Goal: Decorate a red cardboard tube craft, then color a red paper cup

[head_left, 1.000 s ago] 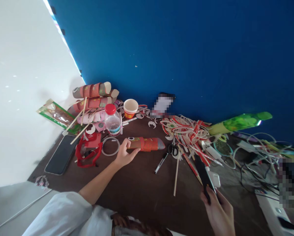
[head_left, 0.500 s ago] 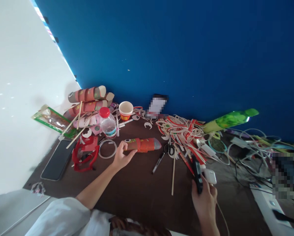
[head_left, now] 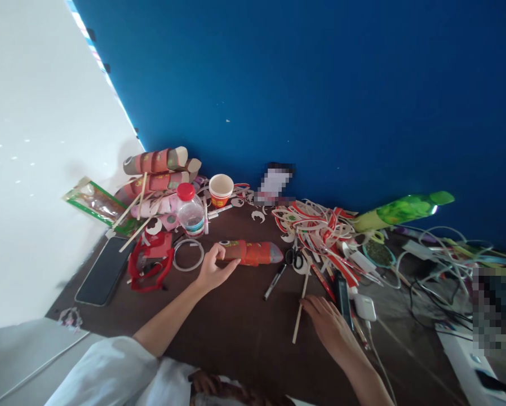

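My left hand (head_left: 216, 269) grips the left end of a red paper fish tube (head_left: 253, 254), thumb and forefinger around it. The tube lies on its side, its grey rounded end pointing right. My right hand (head_left: 327, 324) reaches over the table with fingers stretched out, its fingertips at a thin wooden stick (head_left: 297, 324); whether they press on it I cannot tell. Just right of that hand lies a long black tool (head_left: 343, 299), its kind unclear. Black-handled scissors (head_left: 294, 258) and a black pen (head_left: 275, 282) lie between the tube and the stick.
A capped plastic bottle (head_left: 190, 217), paper cups (head_left: 221, 189) and more fish tubes (head_left: 154, 163) stand at back left. Nearer are a phone (head_left: 102, 273) and a red strap (head_left: 143, 270). Tangled red-white strips (head_left: 316, 225), a white charger (head_left: 365, 308) and cables (head_left: 430, 242) spread rightward.
My right hand has let go of the long black tool and moved left to the wooden stick. My left hand keeps its hold on the fish tube. The view has shifted slightly.
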A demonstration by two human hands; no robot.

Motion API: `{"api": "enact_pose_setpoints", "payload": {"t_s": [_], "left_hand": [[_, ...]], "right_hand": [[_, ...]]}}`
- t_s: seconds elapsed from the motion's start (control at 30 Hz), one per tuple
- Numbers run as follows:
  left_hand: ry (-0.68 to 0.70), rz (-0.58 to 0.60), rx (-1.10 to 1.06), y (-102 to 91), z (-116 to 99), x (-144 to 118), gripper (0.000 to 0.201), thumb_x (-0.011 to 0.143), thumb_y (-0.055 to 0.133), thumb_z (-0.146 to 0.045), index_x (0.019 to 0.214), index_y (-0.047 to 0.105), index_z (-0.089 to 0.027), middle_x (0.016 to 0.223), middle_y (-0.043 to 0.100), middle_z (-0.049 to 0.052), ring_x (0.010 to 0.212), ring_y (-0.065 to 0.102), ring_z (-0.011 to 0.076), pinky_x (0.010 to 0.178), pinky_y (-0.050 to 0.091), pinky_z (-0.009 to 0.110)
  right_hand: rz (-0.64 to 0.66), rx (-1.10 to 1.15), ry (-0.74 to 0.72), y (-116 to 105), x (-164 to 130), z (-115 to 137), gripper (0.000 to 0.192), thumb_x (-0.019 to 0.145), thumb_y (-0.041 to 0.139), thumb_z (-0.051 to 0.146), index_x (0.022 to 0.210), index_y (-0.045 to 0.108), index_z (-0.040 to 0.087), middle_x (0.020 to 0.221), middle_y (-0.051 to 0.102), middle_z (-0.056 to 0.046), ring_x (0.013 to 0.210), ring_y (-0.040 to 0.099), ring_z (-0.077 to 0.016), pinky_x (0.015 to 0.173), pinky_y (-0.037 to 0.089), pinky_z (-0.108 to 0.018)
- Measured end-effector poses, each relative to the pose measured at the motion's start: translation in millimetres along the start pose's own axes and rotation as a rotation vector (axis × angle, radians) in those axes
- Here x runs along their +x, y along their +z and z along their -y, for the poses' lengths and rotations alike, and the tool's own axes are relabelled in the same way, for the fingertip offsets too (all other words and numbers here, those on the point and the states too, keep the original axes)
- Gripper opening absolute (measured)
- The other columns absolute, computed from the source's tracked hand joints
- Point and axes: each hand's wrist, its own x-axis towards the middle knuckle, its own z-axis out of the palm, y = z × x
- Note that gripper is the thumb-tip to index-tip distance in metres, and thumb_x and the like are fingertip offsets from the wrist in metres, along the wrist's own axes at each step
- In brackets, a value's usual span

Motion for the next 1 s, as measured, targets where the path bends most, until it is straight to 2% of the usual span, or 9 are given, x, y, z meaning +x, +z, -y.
{"api": "enact_pose_setpoints", "payload": {"t_s": [0.1,0.27,0.43,0.53,0.67,0.8,0.9,1.0], "left_hand": [[-0.002,0.006,0.000,-0.4,0,0,0.039,0.074,0.068,-0.032,0.068,0.031,-0.022,0.061,0.036,-0.008,0.055,0.038,0.0087,0.054,0.033,0.022],[0.005,0.013,0.004,-1.3,1,1,0.040,0.075,0.068,-0.033,0.066,0.031,-0.022,0.060,0.036,-0.008,0.053,0.037,0.0082,0.053,0.032,0.022],[0.019,0.023,0.012,-2.1,1,1,0.039,0.075,0.068,-0.033,0.065,0.032,-0.022,0.058,0.035,-0.008,0.051,0.036,0.0079,0.052,0.031,0.022],[0.028,0.024,0.020,-2.1,1,1,0.039,0.075,0.068,-0.033,0.065,0.032,-0.022,0.058,0.037,-0.008,0.052,0.037,0.0080,0.053,0.032,0.022],[0.036,0.020,0.031,-1.3,3,2,0.038,0.075,0.067,-0.032,0.064,0.033,-0.022,0.058,0.039,-0.008,0.053,0.039,0.0082,0.053,0.033,0.022],[0.039,0.016,0.050,-0.8,5,2,0.037,0.076,0.066,-0.033,0.064,0.033,-0.022,0.058,0.040,-0.007,0.052,0.039,0.0085,0.052,0.033,0.022],[0.055,0.020,0.064,-1.2,6,2,0.038,0.076,0.066,-0.035,0.063,0.033,-0.022,0.058,0.041,-0.007,0.052,0.040,0.0089,0.053,0.034,0.023],[0.076,0.028,0.077,-1.7,4,2,0.037,0.077,0.066,-0.034,0.063,0.034,-0.022,0.056,0.041,-0.007,0.051,0.041,0.0091,0.055,0.035,0.024]], "right_hand": [[-0.010,-0.063,-0.066,1,5,4,0.048,0.076,0.038,-0.005,0.105,0.066,0.021,0.100,0.071,-0.008,0.090,0.067,-0.0210,0.077,0.056,-0.034],[-0.019,0.060,-0.117,3,15,15,0.049,0.082,0.038,-0.002,0.111,0.064,0.028,0.108,0.072,-0.004,0.099,0.066,-0.0190,0.087,0.052,-0.033],[-0.020,-0.003,-0.244,-8,37,28,0.043,0.082,0.035,-0.005,0.102,0.064,0.019,0.100,0.072,-0.008,0.092,0.068,-0.0201,0.081,0.056,-0.032],[-0.074,0.099,-0.247,-20,51,35,0.036,0.086,0.034,-0.002,0.098,0.062,0.016,0.094,0.071,-0.010,0.084,0.069,-0.0190,0.074,0.058,-0.031],[-0.243,0.356,-0.140,-37,66,43,0.019,0.093,0.041,0.010,0.097,0.058,0.018,0.082,0.070,-0.006,0.073,0.069,-0.0176,0.066,0.058,-0.030],[-0.457,0.551,0.113,-55,79,54,0.018,0.090,0.050,0.015,0.105,0.057,0.021,0.087,0.070,-0.006,0.078,0.071,-0.0180,0.069,0.060,-0.030],[-0.542,0.732,0.232,-64,89,62,0.014,0.088,0.053,0.015,0.096,0.062,0.023,0.086,0.068,-0.005,0.067,0.068,-0.0156,0.059,0.059,-0.029],[-0.686,0.974,0.381,-69,101,68,0.012,0.091,0.052,0.018,0.095,0.062,0.023,0.091,0.068,-0.005,0.068,0.069,-0.0158,0.056,0.059,-0.030]]}}
